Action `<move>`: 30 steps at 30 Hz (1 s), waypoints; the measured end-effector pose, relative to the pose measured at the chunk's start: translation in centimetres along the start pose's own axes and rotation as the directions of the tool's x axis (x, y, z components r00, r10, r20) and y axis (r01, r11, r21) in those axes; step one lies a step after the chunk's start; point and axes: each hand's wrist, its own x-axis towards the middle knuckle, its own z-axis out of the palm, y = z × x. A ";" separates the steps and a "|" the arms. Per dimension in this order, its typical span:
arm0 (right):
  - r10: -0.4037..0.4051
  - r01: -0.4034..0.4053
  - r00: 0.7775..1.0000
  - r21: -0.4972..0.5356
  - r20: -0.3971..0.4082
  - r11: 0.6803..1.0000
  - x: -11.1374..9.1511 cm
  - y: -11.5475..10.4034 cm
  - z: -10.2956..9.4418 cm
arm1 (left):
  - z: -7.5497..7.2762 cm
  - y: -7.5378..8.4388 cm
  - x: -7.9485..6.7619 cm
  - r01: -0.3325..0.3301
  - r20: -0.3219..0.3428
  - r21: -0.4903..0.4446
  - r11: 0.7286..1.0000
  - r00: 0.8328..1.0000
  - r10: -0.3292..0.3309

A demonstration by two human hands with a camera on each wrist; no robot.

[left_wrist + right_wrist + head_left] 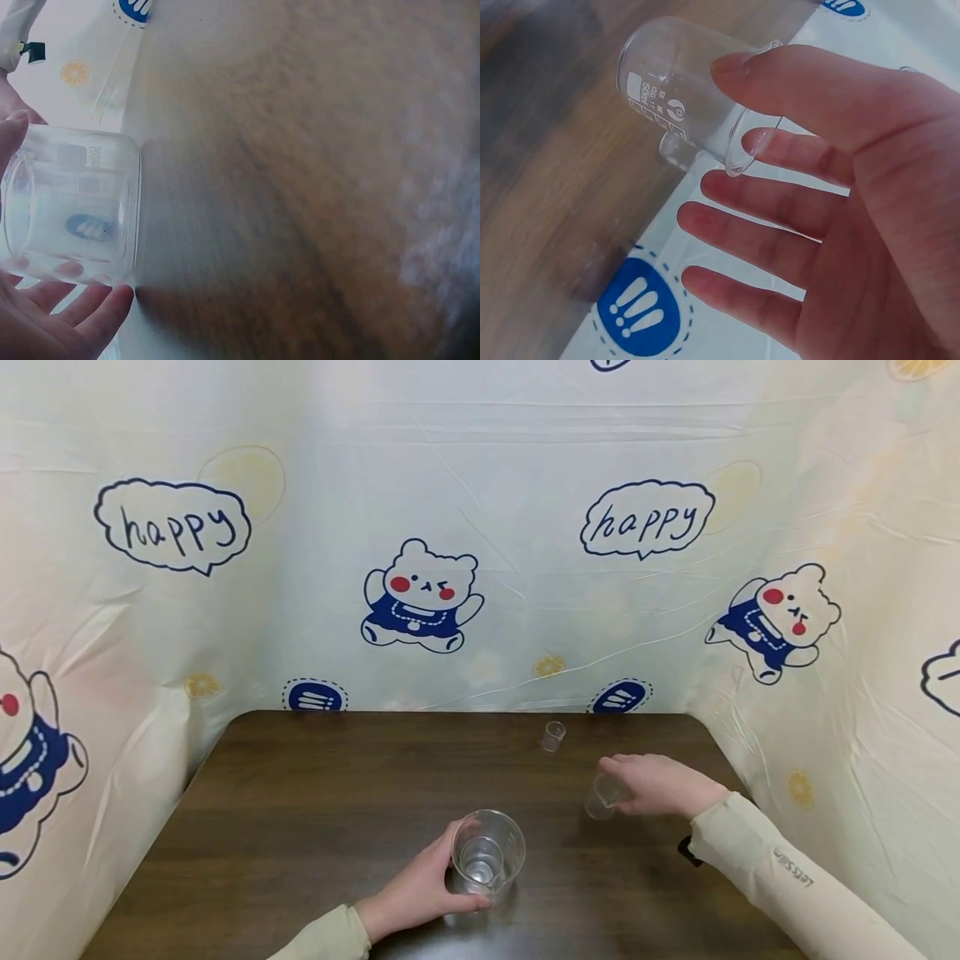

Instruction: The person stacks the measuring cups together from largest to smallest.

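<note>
A large clear glass beaker [501, 835] stands near the front of the table. My left hand [423, 881] holds it from the left, thumb at the near side and fingers reaching round the far side. Faint markings show on its wall in the left wrist view. Farther right, a smaller glass beaker [679, 82] with white 50ml print is pinched at its rim by the thumb and index finger of my right hand [663, 785]. The other three fingers of that hand extend free in the right wrist view.
A tiny clear beaker [552, 739] stands near the table's back edge, behind my right hand. The dark brown wooden table [300, 827] is bordered by a pale curtain [525, 485] printed with bears at the back and both sides.
</note>
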 end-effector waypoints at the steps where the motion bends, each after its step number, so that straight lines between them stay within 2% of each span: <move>1: -0.011 0.011 1.000 -0.001 -0.003 1.000 0.0 -0.2 -0.1 | 0.0 0.0 0.0 0.002 0.002 0.001 1.000 1.000 -0.002; 8: -0.034 0.035 0.999 -0.014 0.019 0.999 0.3 -1.5 -0.7 | 0.1 0.0 0.0 0.012 0.008 0.009 1.000 1.000 -0.012; 19: -0.122 0.120 0.992 -0.060 -0.022 0.991 0.7 -3.6 -2.2 | 0.1 0.0 0.1 0.012 0.006 -0.004 1.000 1.000 -0.012; 30: -0.163 0.159 0.986 -0.109 -0.034 0.981 0.8 -5.4 -3.6 | 0.0 -0.2 0.1 0.009 0.014 -0.006 1.000 1.000 -0.009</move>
